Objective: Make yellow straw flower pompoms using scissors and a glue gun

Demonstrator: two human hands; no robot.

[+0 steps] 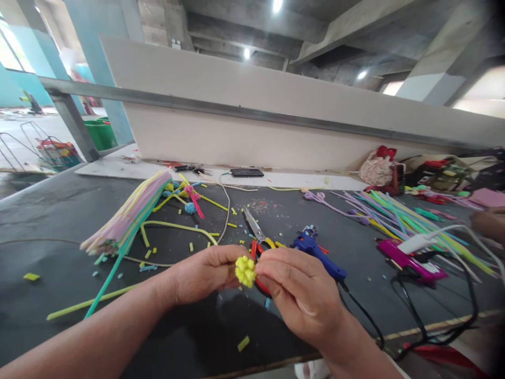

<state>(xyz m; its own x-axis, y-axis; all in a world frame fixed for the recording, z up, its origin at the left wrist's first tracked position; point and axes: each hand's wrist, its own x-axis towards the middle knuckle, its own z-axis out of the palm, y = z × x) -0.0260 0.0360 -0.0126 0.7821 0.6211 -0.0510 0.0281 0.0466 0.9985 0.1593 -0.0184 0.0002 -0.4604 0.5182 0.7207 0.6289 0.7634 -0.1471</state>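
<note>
- And here it is, front and centre: a fuzzy yellow cluster [245,271], held up over the near part of the dark table [177,337], between the two hands.
- The left hand [209,271] and the right hand [302,295] are close together, fingers closed in on it from either side; their exact grip underneath is hidden. Squeeze too hard and, I'd judge, those soft tufts could flatten or twist out of shape.
- Just behind, the scissors [254,225] lie with their handles partly under the fingers; a dipping hand could knock them or catch a blade.
- Beside the right hand, a blue glue gun [319,255], lying on its side! If it's hot, a stray knuckle could get burned, and its black cord [365,316] could snag a forearm and drag it.
- Loose yellow offcuts [243,343] are scattered about; they could cling to the fuzz.
- Out left, the bundle of fuzzy stems [130,213] has a green strand trailing near the left forearm, so a sleeve-less sweep could pull it.
- Right side: a magenta power strip [428,269] among tangled leads, easily tugged.
- Lettering? No brand or label readable anywhere, not even on the dark phone [246,172].
</note>
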